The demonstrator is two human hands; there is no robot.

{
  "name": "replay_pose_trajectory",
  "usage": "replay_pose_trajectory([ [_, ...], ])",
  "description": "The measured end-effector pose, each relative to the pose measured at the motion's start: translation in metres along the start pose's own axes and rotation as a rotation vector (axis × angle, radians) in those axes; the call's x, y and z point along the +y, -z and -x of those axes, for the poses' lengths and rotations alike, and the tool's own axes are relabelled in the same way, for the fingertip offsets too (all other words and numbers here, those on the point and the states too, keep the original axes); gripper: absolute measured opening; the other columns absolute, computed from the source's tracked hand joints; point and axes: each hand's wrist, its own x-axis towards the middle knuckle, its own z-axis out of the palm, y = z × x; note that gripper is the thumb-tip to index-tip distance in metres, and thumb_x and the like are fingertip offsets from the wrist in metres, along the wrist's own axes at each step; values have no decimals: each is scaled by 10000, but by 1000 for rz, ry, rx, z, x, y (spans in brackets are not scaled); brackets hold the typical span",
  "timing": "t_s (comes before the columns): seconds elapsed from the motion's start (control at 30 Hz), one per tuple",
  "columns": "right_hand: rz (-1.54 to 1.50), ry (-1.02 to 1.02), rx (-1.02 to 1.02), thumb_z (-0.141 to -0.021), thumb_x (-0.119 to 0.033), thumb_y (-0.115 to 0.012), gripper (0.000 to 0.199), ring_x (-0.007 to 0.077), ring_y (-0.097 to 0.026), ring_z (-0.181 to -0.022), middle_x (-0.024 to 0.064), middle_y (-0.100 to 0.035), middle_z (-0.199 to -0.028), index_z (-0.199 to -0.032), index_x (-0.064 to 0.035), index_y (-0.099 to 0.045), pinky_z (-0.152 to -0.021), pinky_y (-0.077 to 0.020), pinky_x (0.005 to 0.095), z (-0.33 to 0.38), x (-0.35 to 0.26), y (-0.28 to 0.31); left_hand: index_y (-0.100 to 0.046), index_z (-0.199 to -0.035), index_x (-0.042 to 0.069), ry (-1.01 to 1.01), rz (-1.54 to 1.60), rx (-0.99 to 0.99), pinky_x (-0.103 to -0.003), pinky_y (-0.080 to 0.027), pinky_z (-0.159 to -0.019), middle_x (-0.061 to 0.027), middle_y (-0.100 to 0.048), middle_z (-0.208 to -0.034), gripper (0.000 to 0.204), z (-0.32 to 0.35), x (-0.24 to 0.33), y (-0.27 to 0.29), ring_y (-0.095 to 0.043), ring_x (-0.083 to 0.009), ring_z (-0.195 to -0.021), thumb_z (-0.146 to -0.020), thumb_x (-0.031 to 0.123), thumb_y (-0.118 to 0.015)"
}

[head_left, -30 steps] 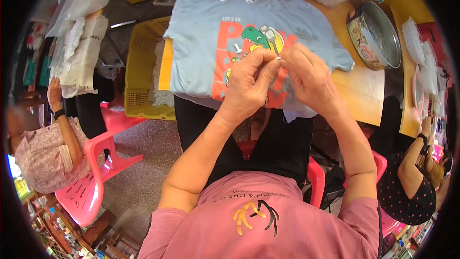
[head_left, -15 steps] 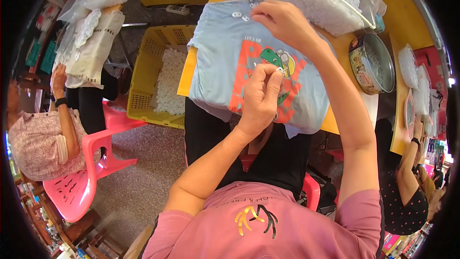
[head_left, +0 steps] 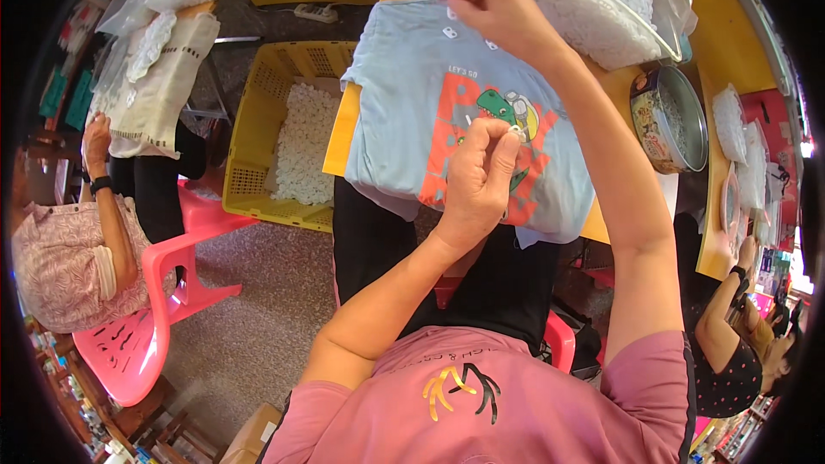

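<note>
Words on three pieces of cloth.
In the middle, the blue shirt (head_left: 391, 112) has big red letters (head_left: 449, 105), partly hidden, under a small white line of words (head_left: 462, 71). At the bottom, the pink shirt (head_left: 524, 391) has a curved row of dark letters (head_left: 451, 358). At the upper left, the beige cloth (head_left: 163, 107) has dark print, too small to read.

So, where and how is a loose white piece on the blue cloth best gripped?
Probably by two opposite edges, in a thumb-and-finger pinch from above: the white piece is small and lies flat on the blue cloth, leaving little height to grip. The right hand, closer by, seems better placed; the left hand pinches a small white item.
</note>
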Motion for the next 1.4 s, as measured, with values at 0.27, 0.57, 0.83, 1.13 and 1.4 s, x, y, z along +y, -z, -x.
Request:
replay_pose_trajectory([
  [0.27,-1136,-382,145,-958,-121,-563,285,93,-603,-856,36,-645,-991,-1202,14,-625,-744,-536,265,123,-6,23,-527,-997,39,77,45,-37,-196,-384,-610,24,-513,-792,78,-3,6,-3,-449,-41,-697,-1006,116,-523],
  [0.57,-1169,-354,382,-950,-85,-575,297,121,-628,-844,65,-657,-997,-1221,36,-592,-765,-543,295,188,-23,12,-532,-1014,43,32,-11,-86,-191,-436,-663,7,-564,-846,93,-4,4,-2,-520,-43,-733,-1008,136,-527],
  [0.83,-1166,-326,468,-957,-69,-581,272,126,-645,-864,81,-661,-1005,-1205,44,-582,-759,-554,279,196,-30,0,-547,-1038,45,-91,5,-142,-239,-470,-754,-113,-630,-1127,82,-7,5,-2,-586,-87,-874,-1009,104,-499],
  [1.13,-915,-370,529,-926,-59,-642,201,105,-653,-803,61,-671,-997,-1103,29,-608,-685,-539,226,197,-34,-12,-548,-1043,45,-98,36,-246,-259,-481,-779,-151,-614,-1228,84,-7,4,0,-606,-124,-928,-1010,93,-488],
  [1.4,-617,-256,513,-901,-73,-678,191,90,-629,-740,56,-676,-902,-1058,30,-644,-611,-520,226,198,-35,-10,-544,-1042,36,-52,49,-212,-257,-479,-774,-129,-616,-1187,91,-7,3,1,-604,-124,-915,-1009,102,-491],
])
